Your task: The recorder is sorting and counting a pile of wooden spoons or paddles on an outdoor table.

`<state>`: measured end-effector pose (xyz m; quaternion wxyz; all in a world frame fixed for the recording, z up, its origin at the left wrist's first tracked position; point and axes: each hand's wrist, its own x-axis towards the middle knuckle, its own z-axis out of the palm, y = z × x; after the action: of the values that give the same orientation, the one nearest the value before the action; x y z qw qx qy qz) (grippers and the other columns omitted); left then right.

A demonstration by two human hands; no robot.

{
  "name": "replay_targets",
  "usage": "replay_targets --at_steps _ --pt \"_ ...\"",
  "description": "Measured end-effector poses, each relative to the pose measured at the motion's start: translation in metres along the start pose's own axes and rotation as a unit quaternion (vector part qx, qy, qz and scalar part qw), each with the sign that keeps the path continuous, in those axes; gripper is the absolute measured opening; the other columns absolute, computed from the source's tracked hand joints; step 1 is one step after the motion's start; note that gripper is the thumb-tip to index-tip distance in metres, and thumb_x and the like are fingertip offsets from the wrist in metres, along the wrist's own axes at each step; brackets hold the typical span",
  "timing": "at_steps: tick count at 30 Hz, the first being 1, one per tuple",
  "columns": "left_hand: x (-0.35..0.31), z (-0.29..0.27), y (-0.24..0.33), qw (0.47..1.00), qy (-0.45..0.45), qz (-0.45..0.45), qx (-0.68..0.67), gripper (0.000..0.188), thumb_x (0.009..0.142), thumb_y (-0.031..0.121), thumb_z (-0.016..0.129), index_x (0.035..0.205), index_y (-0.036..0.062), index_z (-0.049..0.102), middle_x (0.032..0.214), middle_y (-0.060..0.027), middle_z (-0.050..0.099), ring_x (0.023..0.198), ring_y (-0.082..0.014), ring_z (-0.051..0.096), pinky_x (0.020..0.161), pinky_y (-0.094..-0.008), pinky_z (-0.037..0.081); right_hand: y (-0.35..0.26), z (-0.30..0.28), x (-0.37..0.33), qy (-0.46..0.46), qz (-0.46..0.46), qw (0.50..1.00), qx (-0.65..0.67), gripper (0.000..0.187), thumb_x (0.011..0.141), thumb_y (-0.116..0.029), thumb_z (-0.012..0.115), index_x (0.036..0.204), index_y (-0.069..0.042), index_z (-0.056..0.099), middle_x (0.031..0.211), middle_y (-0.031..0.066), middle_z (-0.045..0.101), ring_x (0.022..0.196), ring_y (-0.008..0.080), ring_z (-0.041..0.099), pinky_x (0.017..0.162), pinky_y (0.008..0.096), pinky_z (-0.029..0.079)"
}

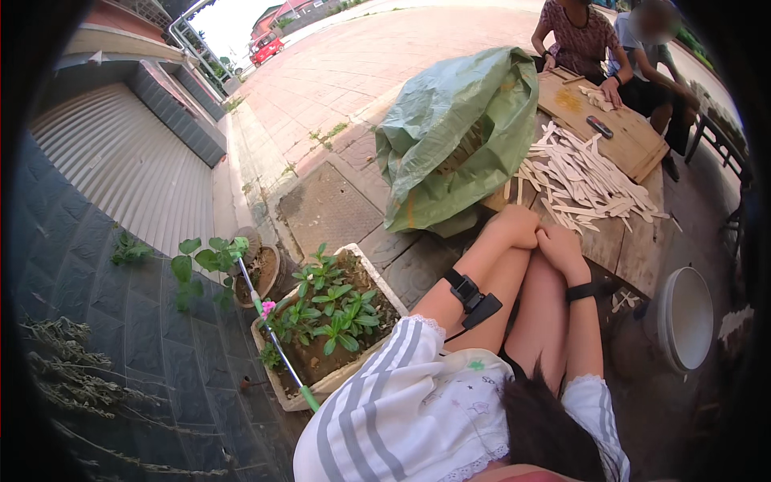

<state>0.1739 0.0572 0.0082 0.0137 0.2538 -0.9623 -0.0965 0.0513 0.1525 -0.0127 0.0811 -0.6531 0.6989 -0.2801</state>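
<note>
A paved street runs behind a low wooden table set outdoors beside a grey tiled wall. The person's left hand and right hand rest together at the near edge of the table, side by side and touching. The fingers of both are curled in; whether they hold anything cannot be told. Each wrist wears a black strap. Just beyond the hands, a heap of flat wooden sticks lies spread on the table, very near the fingertips. To the left of the sticks a big green sack slumps against the table. At the far end two other people sit over a wooden board. A white bucket stands on the ground to the right, and a planter with green plants stands to the left.
</note>
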Motion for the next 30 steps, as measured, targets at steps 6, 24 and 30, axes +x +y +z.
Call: replay_targets --at_steps 6,24,30 --pt "0.000 -0.024 0.010 0.997 -0.053 -0.034 0.041 0.030 0.067 0.022 0.055 0.087 0.0093 0.072 0.088 -0.0158 0.069 0.085 -0.0334 0.066 0.076 -0.0425 0.052 -0.002 -0.002 0.001 -0.012 0.031 0.998 0.052 0.040 0.086 -0.027 0.040 0.077 0.005 0.063 0.080 0.0269 0.062 0.078 0.0427 0.060 0.075 0.0507 0.046" --pt "-0.008 0.029 -0.053 0.997 -0.037 -0.061 -0.009 0.020 0.068 0.015 0.058 0.080 0.0100 0.072 0.080 -0.0185 0.067 0.080 -0.0360 0.065 0.072 -0.0439 0.052 -0.011 0.044 0.032 -0.097 0.001 0.995 0.025 0.032 0.084 -0.025 0.046 0.080 -0.001 0.068 0.082 0.0213 0.065 0.077 0.0383 0.062 0.076 0.0484 0.048" --pt "0.000 0.043 -0.053 0.998 -0.016 -0.068 0.000 0.018 0.068 0.020 0.059 0.077 0.0106 0.072 0.077 -0.0184 0.067 0.077 -0.0359 0.065 0.071 -0.0443 0.052 -0.006 0.041 0.032 -0.081 -0.009 0.995 0.060 0.028 0.083 -0.022 0.049 0.084 0.000 0.066 0.084 0.0217 0.064 0.080 0.0385 0.061 0.076 0.0472 0.048"
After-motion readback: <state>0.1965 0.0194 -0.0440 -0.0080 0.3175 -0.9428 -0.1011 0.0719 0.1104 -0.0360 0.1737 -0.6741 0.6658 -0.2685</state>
